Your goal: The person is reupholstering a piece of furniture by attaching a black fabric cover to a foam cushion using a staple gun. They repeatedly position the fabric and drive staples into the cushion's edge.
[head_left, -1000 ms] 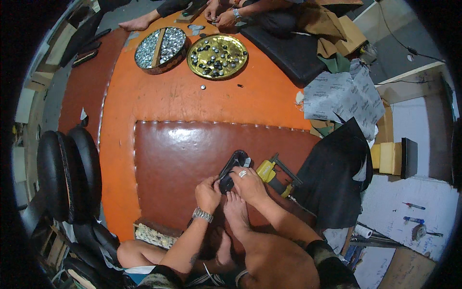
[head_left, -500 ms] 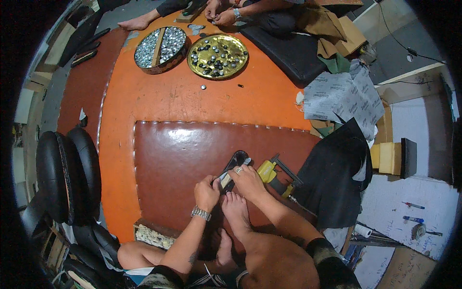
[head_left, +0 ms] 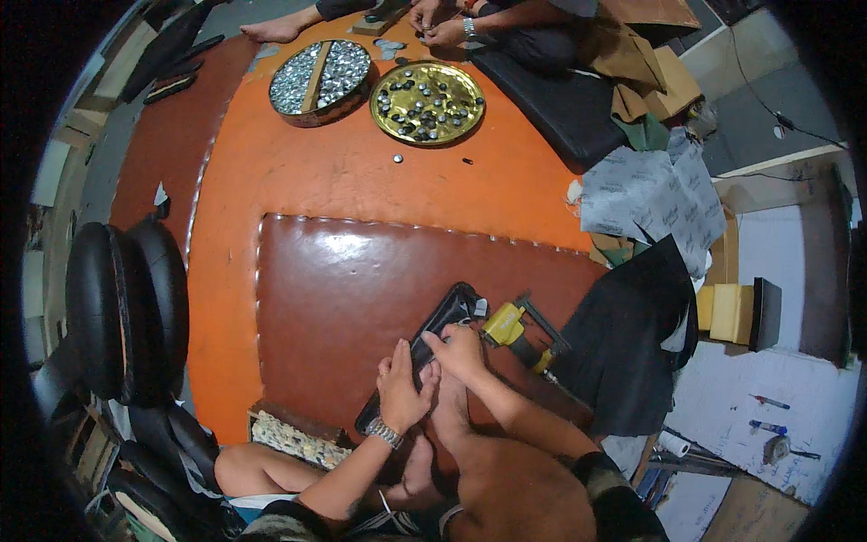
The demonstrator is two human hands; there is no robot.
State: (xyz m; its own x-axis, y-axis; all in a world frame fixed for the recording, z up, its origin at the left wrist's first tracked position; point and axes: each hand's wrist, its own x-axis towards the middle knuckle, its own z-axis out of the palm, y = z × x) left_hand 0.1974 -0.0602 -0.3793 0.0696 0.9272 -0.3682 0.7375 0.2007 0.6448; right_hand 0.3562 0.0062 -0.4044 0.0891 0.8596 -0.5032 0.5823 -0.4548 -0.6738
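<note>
A long, narrow black padded strip (head_left: 441, 323) lies slanted on the brown mat, against my bare foot. My right hand (head_left: 459, 352) grips its near edge around the middle, thumb and fingers bent over the black cover. Beside it, my left hand (head_left: 404, 390) rests along the strip with fingers stretched out and thumb apart. A small whitish piece (head_left: 480, 308) shows by the strip's far end. Just right of that end lies a yellow and black staple gun (head_left: 508, 322). My hands hide part of the strip's lower half.
Ahead stand a round divided tin (head_left: 313, 120) of shiny buttons and a gold tray (head_left: 427, 139) of buttons. Another person's hands (head_left: 444, 32) work beyond. Black sheet material (head_left: 623, 348) lies right, black cushions (head_left: 99, 316) left, and a foam-filled box (head_left: 293, 444) near my knee.
The strip's pale underside showed between my hands before; now its black side shows. My left fingers have straightened out along it, and the right hand has shifted its hold. The view moved slightly.
</note>
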